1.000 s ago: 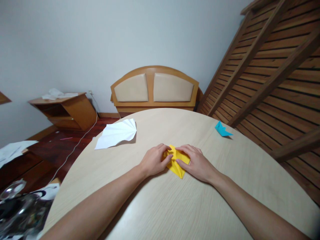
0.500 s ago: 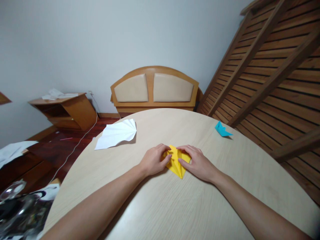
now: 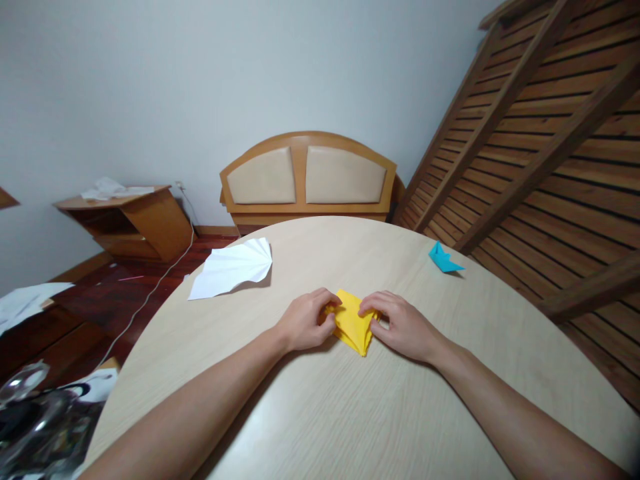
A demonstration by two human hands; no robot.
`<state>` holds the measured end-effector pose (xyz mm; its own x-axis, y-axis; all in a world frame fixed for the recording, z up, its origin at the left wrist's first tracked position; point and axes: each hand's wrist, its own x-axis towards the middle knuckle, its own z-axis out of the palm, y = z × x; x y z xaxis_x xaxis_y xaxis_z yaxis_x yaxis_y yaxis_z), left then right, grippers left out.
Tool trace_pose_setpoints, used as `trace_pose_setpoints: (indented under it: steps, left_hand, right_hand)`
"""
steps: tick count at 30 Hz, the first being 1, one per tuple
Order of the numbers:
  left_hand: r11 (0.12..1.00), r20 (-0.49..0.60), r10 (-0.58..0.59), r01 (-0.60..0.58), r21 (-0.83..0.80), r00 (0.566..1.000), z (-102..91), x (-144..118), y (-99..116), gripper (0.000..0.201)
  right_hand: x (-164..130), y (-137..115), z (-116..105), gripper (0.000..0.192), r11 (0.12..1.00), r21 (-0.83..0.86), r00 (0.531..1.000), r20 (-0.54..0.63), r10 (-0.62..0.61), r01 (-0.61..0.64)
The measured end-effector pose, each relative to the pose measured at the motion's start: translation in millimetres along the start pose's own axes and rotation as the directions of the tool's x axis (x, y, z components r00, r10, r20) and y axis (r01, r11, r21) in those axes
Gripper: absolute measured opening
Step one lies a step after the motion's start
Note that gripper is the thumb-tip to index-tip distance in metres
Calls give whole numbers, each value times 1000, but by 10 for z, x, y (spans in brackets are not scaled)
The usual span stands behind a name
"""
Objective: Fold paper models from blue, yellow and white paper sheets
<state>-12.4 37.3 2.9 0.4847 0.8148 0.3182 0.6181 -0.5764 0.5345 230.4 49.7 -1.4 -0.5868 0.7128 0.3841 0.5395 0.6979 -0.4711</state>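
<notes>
A yellow folded paper (image 3: 353, 321) lies on the table between my hands, one point facing me and creases running down to it. My left hand (image 3: 311, 320) pinches its left edge between thumb and fingers. At the right edge, my right hand (image 3: 395, 323) grips the paper the same way, fingertips curled over the layers. The parts of the paper under my fingers are hidden.
On the round wooden table (image 3: 310, 427), a creased white sheet (image 3: 233, 267) lies at the far left and a blue origami boat (image 3: 445, 260) at the far right. Beyond the edge stand a headboard (image 3: 307, 175), a cabinet (image 3: 135, 223) and a slatted wooden frame (image 3: 540, 160).
My right hand has shifted slightly right, and its fingers have closed in on the paper's right edge. The right flap has come inward, so the paper looks narrower. My left hand has barely moved.
</notes>
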Motion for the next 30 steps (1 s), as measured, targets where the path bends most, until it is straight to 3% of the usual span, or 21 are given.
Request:
trace_pose_setpoints:
  steps: [8, 15, 30]
  left_hand:
    - [1000, 3, 9, -9, 2, 1000, 2, -1, -19, 28]
    - [993, 41, 101, -104, 53, 994, -45, -10, 30, 24]
    - [996, -23, -20, 22, 84, 1000, -37, -21, 87, 25]
  right_hand:
    - [-9, 16, -9, 14, 999, -23, 998, -54, 42, -43]
    - [-2, -17, -27, 15, 997, -71, 998, -44, 36, -39]
    - [-3, -77, -38, 7, 985, -145, 994, -58, 90, -97]
